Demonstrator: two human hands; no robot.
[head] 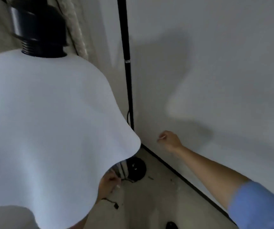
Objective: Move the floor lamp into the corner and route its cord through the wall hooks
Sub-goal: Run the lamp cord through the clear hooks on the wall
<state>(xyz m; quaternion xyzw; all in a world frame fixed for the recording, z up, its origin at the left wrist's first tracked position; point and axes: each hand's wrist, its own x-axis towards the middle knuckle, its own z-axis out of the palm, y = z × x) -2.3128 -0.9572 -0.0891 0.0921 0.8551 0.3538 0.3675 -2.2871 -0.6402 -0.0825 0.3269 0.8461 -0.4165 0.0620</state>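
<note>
The big white lamp shade (47, 129) fills the left, hiding most of the floor and part of the left hand (109, 182). The black pole (127, 71) and round base (137, 168) occupy the corner itself. Right of them, the wall (215, 63) and floor strip (157, 204) lie open around the right hand (169, 140).

right arm (207, 176) bare — blue sleeve (258, 207) pushed above elbow.

No words, labels, brand marks or numbers can be read anywhere here. The round black lamp base (135, 169), on the floor at the foot of the pole (127, 76), carries two small pale marks (perhaps only glints), too blurred to make out as characters.
</note>
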